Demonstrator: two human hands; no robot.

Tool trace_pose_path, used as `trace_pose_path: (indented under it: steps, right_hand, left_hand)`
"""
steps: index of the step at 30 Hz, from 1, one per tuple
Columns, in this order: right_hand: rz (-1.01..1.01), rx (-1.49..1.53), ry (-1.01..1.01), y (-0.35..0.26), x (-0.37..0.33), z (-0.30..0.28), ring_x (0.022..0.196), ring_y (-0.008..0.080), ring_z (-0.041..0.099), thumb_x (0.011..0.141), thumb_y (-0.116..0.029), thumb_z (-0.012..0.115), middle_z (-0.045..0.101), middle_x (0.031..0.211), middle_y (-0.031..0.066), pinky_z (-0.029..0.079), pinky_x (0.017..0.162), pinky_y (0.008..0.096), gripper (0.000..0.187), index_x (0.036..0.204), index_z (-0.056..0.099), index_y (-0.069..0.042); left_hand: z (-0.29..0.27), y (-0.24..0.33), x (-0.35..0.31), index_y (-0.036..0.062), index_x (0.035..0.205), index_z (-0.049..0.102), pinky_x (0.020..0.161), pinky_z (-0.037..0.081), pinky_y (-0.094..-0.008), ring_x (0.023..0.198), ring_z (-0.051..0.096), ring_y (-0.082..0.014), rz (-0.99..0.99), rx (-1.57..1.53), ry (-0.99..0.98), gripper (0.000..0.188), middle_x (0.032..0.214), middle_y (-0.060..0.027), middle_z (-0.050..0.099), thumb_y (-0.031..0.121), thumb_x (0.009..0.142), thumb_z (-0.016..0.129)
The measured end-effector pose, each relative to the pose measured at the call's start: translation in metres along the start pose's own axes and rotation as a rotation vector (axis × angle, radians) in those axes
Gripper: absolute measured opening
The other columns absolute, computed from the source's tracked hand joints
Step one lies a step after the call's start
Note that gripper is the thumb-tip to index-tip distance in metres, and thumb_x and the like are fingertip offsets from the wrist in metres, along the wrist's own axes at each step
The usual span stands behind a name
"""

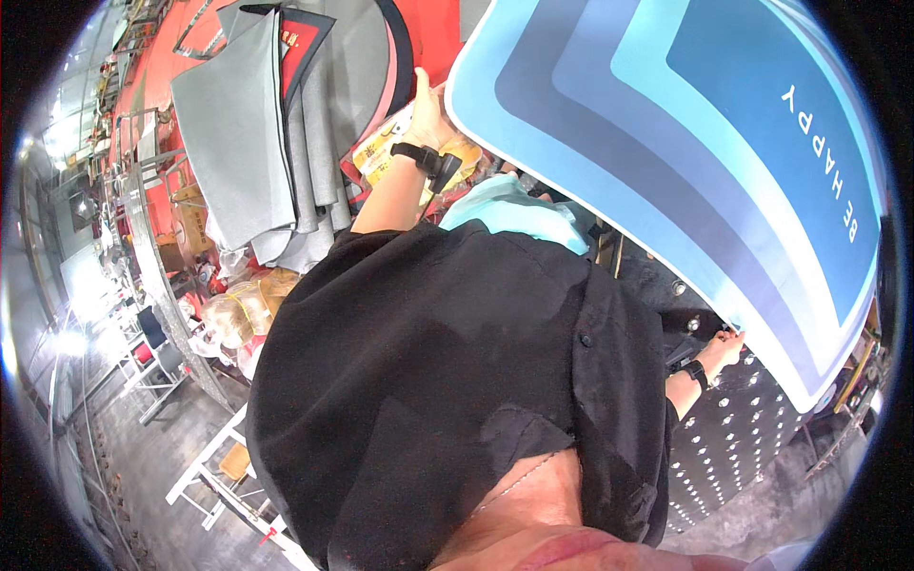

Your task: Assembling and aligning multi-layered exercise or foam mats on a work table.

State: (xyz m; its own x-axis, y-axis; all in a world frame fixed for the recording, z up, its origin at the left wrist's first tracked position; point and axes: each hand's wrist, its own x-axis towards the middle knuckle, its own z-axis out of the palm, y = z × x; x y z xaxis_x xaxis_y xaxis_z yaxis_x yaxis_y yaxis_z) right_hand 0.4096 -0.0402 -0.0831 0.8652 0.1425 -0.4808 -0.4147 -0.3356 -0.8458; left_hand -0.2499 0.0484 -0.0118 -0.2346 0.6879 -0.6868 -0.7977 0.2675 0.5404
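A large, rounded-corner mat point(609, 143) with blue, grey-blue and white bands and a printed darker blue middle spreads over the right half of the view. At its near right edge, my right hand point(725, 350) pinches the white border between thumb and fingers. My left hand point(430, 122) is against the mat's left edge, its thumb pointing up and apart. The other fingers of that hand are largely hidden at the edge, so their grip does not show. Each wrist has a black band on it.
Grey felt-like sheets point(233, 143) lie stacked on the red surface point(438, 38) at the far left. Yellow printed packaging point(381, 143) is beside my left wrist. A light-blue cloth or bag point(519, 211) lies before my body. Below the mat is a black, studded surface point(728, 428).
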Motion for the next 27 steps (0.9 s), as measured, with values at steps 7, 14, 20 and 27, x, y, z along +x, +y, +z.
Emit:
trace_pose_path:
  steps: [7, 14, 20, 27]
  right_hand:
    - [0.01, 0.067, 0.079, -0.017, -0.015, 0.01, 0.041, 0.012, 0.036, 0.084, -0.021, 0.057, 0.045, 0.056, 0.004, 0.028, 0.039, 0.0256, 0.025, 0.071, 0.045, -0.003]
    - [0.011, 0.078, 0.109, -0.024, -0.04, 0.023, 0.041, 0.0135, 0.038, 0.082, -0.021, 0.061, 0.043, 0.052, 0.0036, 0.028, 0.038, 0.027, 0.026, 0.068, 0.045, -0.005]
    - [-0.061, -0.053, 0.108, -0.022, -0.034, 0.021, 0.046, 0.0181, 0.041, 0.077, -0.022, 0.066, 0.042, 0.054, 0.0067, 0.031, 0.041, 0.0302, 0.035, 0.062, 0.041, -0.003]
    - [-0.05, 0.028, 0.103, -0.017, -0.021, 0.02, 0.047, 0.0171, 0.042, 0.078, -0.02, 0.065, 0.047, 0.059, 0.0066, 0.03, 0.041, 0.0295, 0.029, 0.071, 0.045, -0.001]
  left_hand:
    - [-0.036, 0.017, 0.062, -0.0014, 0.119, 0.045, 0.093, 0.038, -0.0363, 0.105, 0.051, -0.0229, -0.121, 0.306, -0.259, 0.073, 0.118, -0.0137, 0.052, 0.061, 0.086, 0.027]
    - [-0.052, -0.028, 0.03, 0.0024, 0.114, 0.049, 0.087, 0.044, -0.035, 0.102, 0.053, -0.0197, -0.107, -0.065, -0.28, 0.034, 0.106, -0.0093, 0.057, 0.028, 0.093, 0.041]
    - [-0.067, -0.059, 0.011, 0.001, 0.112, 0.046, 0.091, 0.044, -0.0322, 0.103, 0.053, -0.0184, 0.111, -0.202, -0.134, 0.025, 0.109, -0.0092, 0.055, 0.009, 0.089, 0.046]
    - [-0.057, -0.051, -0.013, -0.003, 0.112, 0.045, 0.094, 0.04, -0.0353, 0.107, 0.05, -0.0206, 0.128, -0.239, -0.224, 0.026, 0.111, -0.0124, 0.054, 0.01, 0.09, 0.042]
